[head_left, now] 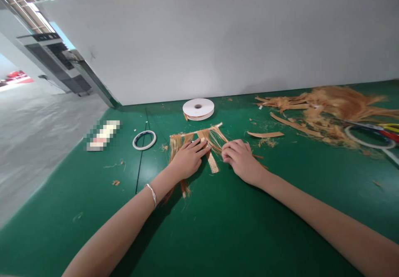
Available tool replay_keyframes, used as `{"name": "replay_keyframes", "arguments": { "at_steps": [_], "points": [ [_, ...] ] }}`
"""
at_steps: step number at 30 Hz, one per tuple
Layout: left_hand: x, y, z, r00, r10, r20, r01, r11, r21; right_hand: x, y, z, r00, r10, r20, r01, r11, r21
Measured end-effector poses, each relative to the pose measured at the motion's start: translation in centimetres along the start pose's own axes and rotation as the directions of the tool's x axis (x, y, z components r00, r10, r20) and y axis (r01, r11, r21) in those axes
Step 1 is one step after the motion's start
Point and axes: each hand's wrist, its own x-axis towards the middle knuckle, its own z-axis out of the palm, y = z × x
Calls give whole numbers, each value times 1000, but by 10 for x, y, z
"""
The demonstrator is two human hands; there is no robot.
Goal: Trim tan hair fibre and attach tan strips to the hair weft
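A row of tan fibre strands (175, 146) hangs from a thin pale strip (220, 124) lying on the green table. My left hand (188, 158) rests flat over the strands, its fingers stretched out and pressing them down. Below its fingertips a woven straw-coloured strip (213, 163) sticks out toward me. To the right, my right hand (239, 160) is closed, with thumb and fingers pinched at the end of a thin tan fibre bundle (220, 134) that runs up to the pale strip. The fingertips' exact hold is partly hidden.
Behind the hands lies a white reel (202, 107); left of them, a tape roll (144, 140). A tan strip (265, 135) and a heap of fibre (339, 102) are at right, near scissors (364, 124) and another ring (369, 143). A grey wall (237, 36) bounds the table (218, 227).
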Motion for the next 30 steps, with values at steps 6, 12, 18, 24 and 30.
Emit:
{"name": "replay_keyframes", "arguments": {
  "at_steps": [6, 12, 18, 24, 30],
  "points": [
    [0, -1, 1, 1000, -10, 23, 10, 1000, 1, -19, -10, -15, 996, 81, 35, -87, 827, 556],
    [-1, 1, 0, 999, -35, 17, 36, 999, -34, -31, -30, -28, 984, 131, 121, -174, 567, 805],
    [-1, 1, 1, 999, -41, 13, 42, 999, -33, -25, -20, -42, 997, 18, -80, -20, 1000, -18],
    [-1, 0, 1, 999, -38, 10, 38, 999, -32, -25, 16, -53, 965, 254, -63, -248, 812, -528],
    [-1, -1, 3, 1000, -28, -6, 27, 999, -41, -20, 34, -71, 812, 552, -191, -451, 800, 396]
  ]
}}
